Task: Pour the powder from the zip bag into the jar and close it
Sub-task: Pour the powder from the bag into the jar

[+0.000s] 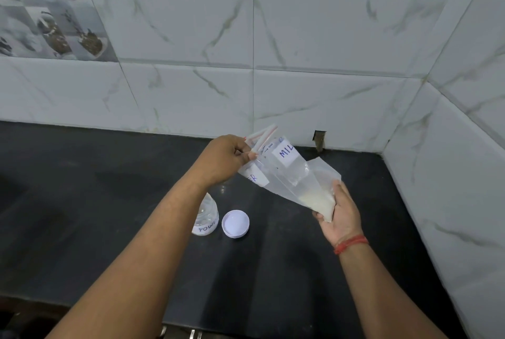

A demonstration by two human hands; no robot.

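A clear zip bag [284,172] with a white label and pale powder in its lower corner hangs tilted above the black counter. My left hand [224,158] pinches the bag's zip end at the upper left. My right hand [338,210] cups and grips the powder-filled bottom corner, lower right. Below my left wrist stands a small clear jar [206,215] with a handwritten label, open at the top and partly hidden by my forearm. Its white round lid [235,223] lies flat on the counter just to the right of the jar.
The black counter [109,202] runs to white marble-look wall tiles behind and on the right, forming a corner [385,147]. A small dark hole [319,141] sits in the back tile at counter level. The counter's front edge [191,330] is near the bottom.
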